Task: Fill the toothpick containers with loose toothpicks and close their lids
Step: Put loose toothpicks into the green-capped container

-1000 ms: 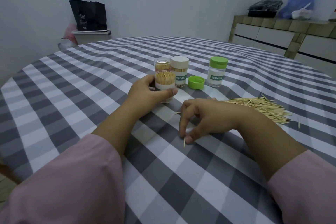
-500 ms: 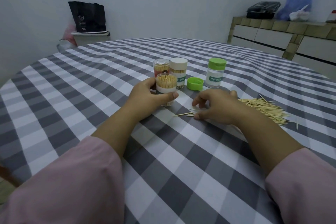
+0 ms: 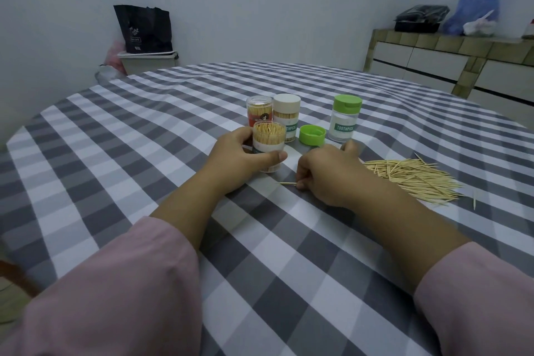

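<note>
My left hand grips an open clear toothpick container, full of toothpicks and standing on the table. My right hand rests on the cloth just right of it, fingers curled, pinching a toothpick that lies flat and points left. A loose green lid lies behind my hands. Further back stand three closed containers: a red-labelled clear one, a cream-lidded one and a green-lidded one. A pile of loose toothpicks spreads to the right of my right hand.
The round table wears a grey and white checked cloth. One stray toothpick lies right of the pile. A black bag on a white bin stands beyond the table's far left; a tiled counter runs along the right wall.
My right hand moved from the near cloth back toward the container, then settled beside it with a toothpick in its fingertips. My left hand kept holding the open container.
</note>
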